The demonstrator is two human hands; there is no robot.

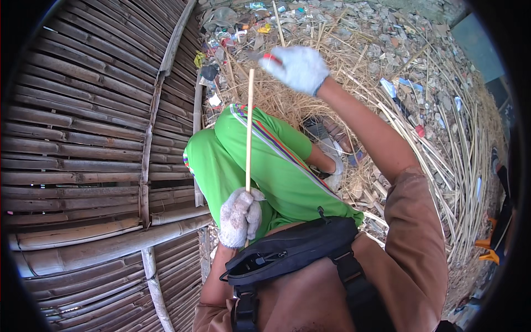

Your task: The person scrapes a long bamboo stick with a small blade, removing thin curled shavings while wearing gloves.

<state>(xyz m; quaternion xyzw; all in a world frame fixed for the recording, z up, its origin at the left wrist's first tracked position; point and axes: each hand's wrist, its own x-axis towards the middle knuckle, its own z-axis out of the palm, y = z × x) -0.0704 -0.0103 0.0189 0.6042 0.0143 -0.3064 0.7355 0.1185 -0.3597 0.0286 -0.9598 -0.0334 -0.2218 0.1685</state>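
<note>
My left hand [240, 217], in a worn white knitted glove, is closed round the lower part of a thin pale bamboo stick [249, 130]. The stick points away from me over my green-clad legs [271, 144], and its far end is free. Farther out and to the right, my right hand [301, 69], also in a white glove, grips a knife [272, 58] by its red handle. Its short blade, blurred, points left beyond the tip of the stick, apart from it. Most of the handle is hidden by the glove.
A slatted bamboo platform [83, 133] lies along my left. Straw-like shavings [287, 94], stones and litter cover the ground ahead. Long split bamboo strips [448, 182] run along my right. A black waist bag [293, 249] hangs across my front.
</note>
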